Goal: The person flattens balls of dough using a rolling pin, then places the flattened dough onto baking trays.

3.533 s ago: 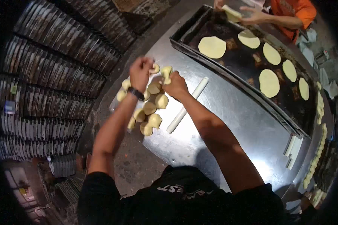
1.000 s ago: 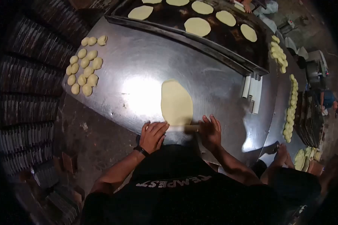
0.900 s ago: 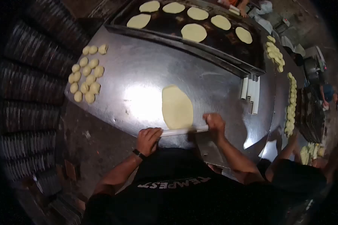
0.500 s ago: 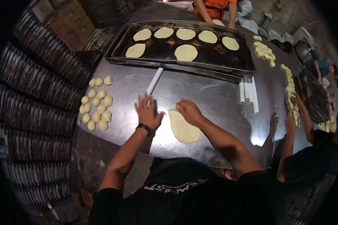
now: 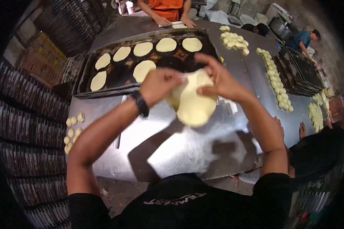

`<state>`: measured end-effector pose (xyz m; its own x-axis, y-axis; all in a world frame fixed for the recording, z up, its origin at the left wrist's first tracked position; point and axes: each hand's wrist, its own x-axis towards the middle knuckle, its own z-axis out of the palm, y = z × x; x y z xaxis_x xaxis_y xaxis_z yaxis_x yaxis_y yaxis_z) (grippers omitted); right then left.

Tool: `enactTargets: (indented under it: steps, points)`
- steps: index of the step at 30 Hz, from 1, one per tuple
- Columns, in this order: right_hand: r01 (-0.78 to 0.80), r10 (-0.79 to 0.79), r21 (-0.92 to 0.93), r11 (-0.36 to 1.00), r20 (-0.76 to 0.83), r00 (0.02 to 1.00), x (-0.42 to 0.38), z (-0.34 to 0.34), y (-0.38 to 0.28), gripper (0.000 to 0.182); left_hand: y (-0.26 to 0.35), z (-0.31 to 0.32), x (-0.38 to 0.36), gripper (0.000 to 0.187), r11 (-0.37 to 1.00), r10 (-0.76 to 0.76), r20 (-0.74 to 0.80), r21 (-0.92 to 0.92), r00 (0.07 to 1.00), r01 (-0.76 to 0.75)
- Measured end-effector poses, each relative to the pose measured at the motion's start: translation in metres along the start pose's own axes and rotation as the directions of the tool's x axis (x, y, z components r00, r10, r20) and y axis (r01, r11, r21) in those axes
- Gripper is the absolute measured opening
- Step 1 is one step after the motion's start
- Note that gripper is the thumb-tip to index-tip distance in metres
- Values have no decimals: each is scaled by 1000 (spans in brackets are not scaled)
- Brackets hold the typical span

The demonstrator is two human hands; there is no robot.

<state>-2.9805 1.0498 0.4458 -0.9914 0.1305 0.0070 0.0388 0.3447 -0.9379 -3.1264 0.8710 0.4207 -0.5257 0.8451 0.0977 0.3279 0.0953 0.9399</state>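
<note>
A flat round of dough (image 5: 196, 105) hangs in the air above the steel table, its lower part drooping and slightly blurred. The fingers of my left hand (image 5: 161, 86) pinch together at its upper left edge. On the right side, my right hand (image 5: 223, 81) grips it with the thumb across the front, some fingers raised. Just beyond my hands lies a dark baking tray (image 5: 114, 72) with several flat dough rounds on it; one dough round (image 5: 144, 70) is close to my left hand. My left forearm partly hides a white rolling pin (image 5: 117, 141).
Dough balls (image 5: 70, 135) sit at the table's left. White rollers (image 5: 229, 105) lie right of my hands. Rows of dough pieces (image 5: 277, 82) line the right side, near stacked trays (image 5: 300, 70). A co-worker in an orange apron (image 5: 166, 9) works opposite; another person's hand (image 5: 302, 130) is at right.
The dough round has been lifted off the table and is now held up in both my hands near the tray. My left hand has closed at its edge. The view has shifted.
</note>
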Motion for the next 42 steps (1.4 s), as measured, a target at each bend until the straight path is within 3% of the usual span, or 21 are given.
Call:
enactTargets:
  steps: [2,4,6,8,10,14,15,18,19,21,23,25,26,28,30,34,37,38,39,40,42]
  points:
    - [187,-192,-46,981,-188,963,36,-34,6,92,23,-3,60,32,987,-6,-23,163,1000,9]
    - [160,-268,-356,920,-277,923,71,-66,11,93,-5,0,130,32,900,348,-139,327,927,-289]
    - [174,-347,-474,863,-307,886,102,-87,33,93,-18,7,175,37,820,454,-116,441,883,-364]
    - [168,-367,-515,840,-313,876,128,-108,60,94,-39,16,206,36,830,425,-128,452,896,-328]
    - [144,-316,-479,866,-302,899,146,-121,92,94,-53,24,221,36,915,246,-147,360,958,-180]
    - [-99,51,-400,911,-129,990,155,-140,130,95,-111,52,253,41,979,-56,-29,195,998,61]
    - [-143,80,-502,853,-145,986,165,-141,154,97,-140,64,267,35,976,-84,-2,203,996,83]
    - [-331,192,-745,579,-270,944,187,-127,200,83,-174,96,278,36,733,173,-41,673,984,-101]
    - [-296,111,-779,553,-283,953,189,-125,206,67,-192,104,279,43,667,561,-149,664,815,-337]
    - [-296,-50,-829,475,-361,931,187,-115,205,45,-208,103,280,50,705,390,-198,692,899,-153]
    - [-283,-146,-802,526,-413,899,170,-114,190,45,-203,86,270,37,763,264,-307,647,914,-3]
    - [-199,-167,-756,623,-378,911,152,-104,159,38,-191,57,253,32,787,318,-292,612,902,-79]
    - [-135,-134,-710,691,-309,942,141,-89,138,32,-189,39,239,31,794,380,-292,589,878,-147]
    - [-280,287,-149,948,33,957,122,-34,93,22,-168,11,179,26,916,319,-353,353,880,-190]
    - [-226,196,60,972,319,927,111,46,76,20,-143,-19,76,24,960,265,-440,203,858,-193]
    - [-50,-11,63,997,724,690,135,221,76,25,-165,-63,-137,16,995,-23,-632,63,775,81]
    - [203,26,-192,960,784,621,169,355,46,28,-193,-78,-263,13,990,-133,-891,-102,433,94]
    - [138,30,-179,974,707,707,176,399,40,34,-197,-86,-306,12,980,-158,-940,-111,303,167]
    - [315,-109,-245,917,606,788,188,440,44,39,-193,-93,-343,12,959,-201,-953,-145,228,243]
    - [342,-157,-311,887,493,856,203,477,52,45,-187,-96,-375,12,932,-242,-958,-186,153,310]
    - [221,-99,-375,900,319,943,232,532,65,45,-199,-94,-422,13,921,-346,-936,-325,65,214]
